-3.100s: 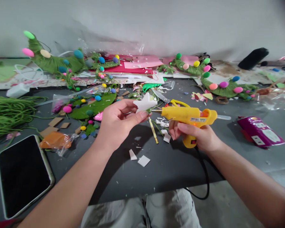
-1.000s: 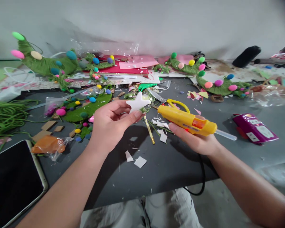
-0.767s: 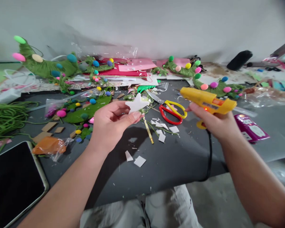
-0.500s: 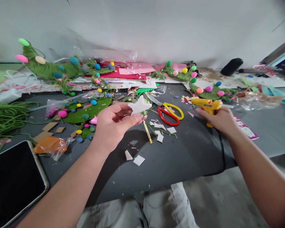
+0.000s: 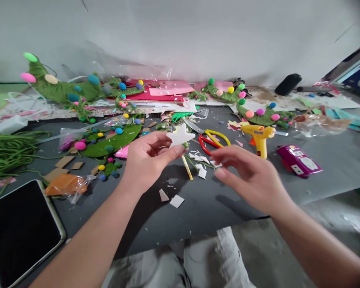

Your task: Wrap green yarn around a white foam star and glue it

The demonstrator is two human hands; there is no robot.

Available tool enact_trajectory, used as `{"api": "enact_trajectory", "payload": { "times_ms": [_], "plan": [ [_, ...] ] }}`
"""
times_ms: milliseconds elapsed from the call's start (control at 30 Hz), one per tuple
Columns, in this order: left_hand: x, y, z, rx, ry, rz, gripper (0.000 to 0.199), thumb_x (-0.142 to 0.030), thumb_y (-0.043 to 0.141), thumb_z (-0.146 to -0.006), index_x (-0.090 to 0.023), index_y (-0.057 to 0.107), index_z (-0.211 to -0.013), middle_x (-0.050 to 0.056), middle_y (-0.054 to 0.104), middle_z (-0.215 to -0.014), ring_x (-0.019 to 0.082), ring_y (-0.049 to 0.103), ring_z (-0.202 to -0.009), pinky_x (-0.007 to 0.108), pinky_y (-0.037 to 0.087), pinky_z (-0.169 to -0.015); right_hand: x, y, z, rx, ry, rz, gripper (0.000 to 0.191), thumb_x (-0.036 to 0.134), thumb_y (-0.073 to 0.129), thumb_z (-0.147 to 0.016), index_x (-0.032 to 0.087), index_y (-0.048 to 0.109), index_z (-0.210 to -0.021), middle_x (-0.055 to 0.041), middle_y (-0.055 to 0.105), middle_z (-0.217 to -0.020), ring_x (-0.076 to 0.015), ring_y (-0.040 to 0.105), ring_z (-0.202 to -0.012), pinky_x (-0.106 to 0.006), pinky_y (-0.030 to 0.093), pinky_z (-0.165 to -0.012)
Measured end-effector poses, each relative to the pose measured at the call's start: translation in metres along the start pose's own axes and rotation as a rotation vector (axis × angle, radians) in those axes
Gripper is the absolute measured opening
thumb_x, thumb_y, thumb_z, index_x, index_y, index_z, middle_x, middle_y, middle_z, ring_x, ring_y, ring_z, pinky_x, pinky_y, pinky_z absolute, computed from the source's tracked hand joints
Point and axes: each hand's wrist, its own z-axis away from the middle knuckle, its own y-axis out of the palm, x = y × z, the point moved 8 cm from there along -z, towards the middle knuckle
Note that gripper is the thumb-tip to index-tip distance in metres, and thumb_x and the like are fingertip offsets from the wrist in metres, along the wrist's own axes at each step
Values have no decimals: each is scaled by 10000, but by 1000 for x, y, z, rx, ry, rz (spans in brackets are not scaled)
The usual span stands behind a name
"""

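Note:
Between the thumb and fingers of my left hand (image 5: 151,158) is a white star (image 5: 181,136), held above the table with a bit of green at its lower edge. My right hand (image 5: 249,176) hovers to the right of the star, fingers apart, holding nothing. Behind it stands a yellow glue gun (image 5: 259,140) on the table. Scissors (image 5: 216,138) with red and yellow handles lie just beyond my right fingertips. White scraps (image 5: 177,201) are scattered below the star, near a thin gold stick (image 5: 187,168).
On the left lie green cord (image 5: 12,154), a tablet-like device (image 5: 22,236) and an orange packet (image 5: 66,185). Green wrapped shapes with coloured balls (image 5: 66,90) line the back by the wall. A purple packet (image 5: 301,160) sits at the right.
My right hand has let go of the glue gun, leaving it standing on the table, and has moved left towards the star. My left hand still holds the star in nearly the same place.

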Motion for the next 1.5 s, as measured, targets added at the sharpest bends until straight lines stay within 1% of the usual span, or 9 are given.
{"api": "enact_trajectory", "payload": {
  "times_ms": [100,167,333,500,733,967,1133,1233,1500],
  "plan": [
    [-6,-1,0,23,56,-34,233,-204,913,-712,-197,782,-904,3,742,-837,141,710,-764,218,579,-687,10,39,-39,76,26,-216,328,376,855,-795,210,759,-1061,-37,773,-1046,-178,714,-922,-270,594,-792],
    [-8,0,0,39,66,-3,230,-181,901,-719,-210,791,-920,-3,755,-846,138,707,-768,220,582,-703,8,51,-58,71,16,-348,292,377,882,-761,191,777,-960,-27,784,-937,-172,724,-848,-262,595,-755],
    [-10,3,1,60,37,-35,233,-228,884,-744,-196,793,-956,32,791,-904,191,741,-830,281,615,-760,-6,53,-67,3,-11,-441,231,350,913,-719,185,780,-811,-9,761,-790,-141,693,-745,-246,570,-709],
    [-9,7,2,85,35,-76,207,-245,861,-775,-195,794,-965,45,806,-937,204,757,-851,299,625,-780,-21,60,-68,103,65,-582,312,395,947,-652,187,746,-768,-11,752,-798,-142,686,-733,-259,563,-685],
    [-6,7,2,65,46,-149,198,-230,861,-771,-194,798,-955,34,796,-905,193,740,-817,282,611,-742,-18,56,-64,30,-24,-508,197,322,894,-746,182,761,-785,-12,753,-792,-138,683,-737,-263,554,-700],
    [-1,4,3,4,22,-150,233,-255,886,-743,-188,795,-946,36,788,-893,198,736,-816,289,615,-761,3,51,-54,-140,-329,-106,73,234,728,-903,211,766,-846,-41,757,-872,-164,698,-829,-306,570,-766],
    [1,0,3,-52,12,-156,225,-277,866,-770,-175,793,-956,41,774,-878,185,723,-801,275,602,-746,14,57,-45,-143,-493,106,140,182,639,-943,193,767,-1000,-92,749,-998,-177,703,-919,-339,572,-843],
    [1,-1,3,-65,9,-163,225,-292,861,-773,-167,790,-946,42,765,-862,183,716,-786,276,597,-732,12,57,-45,-122,-454,101,167,192,620,-955,208,770,-1026,-80,746,-997,-176,699,-913,-341,572,-836],
    [3,0,2,-71,2,-33,204,-242,898,-724,-183,781,-880,20,758,-820,170,725,-764,273,613,-738,2,42,-50,-132,-241,-140,122,224,711,-916,213,790,-1009,-63,773,-999,-195,712,-938,-336,580,-810]
  ]
}}
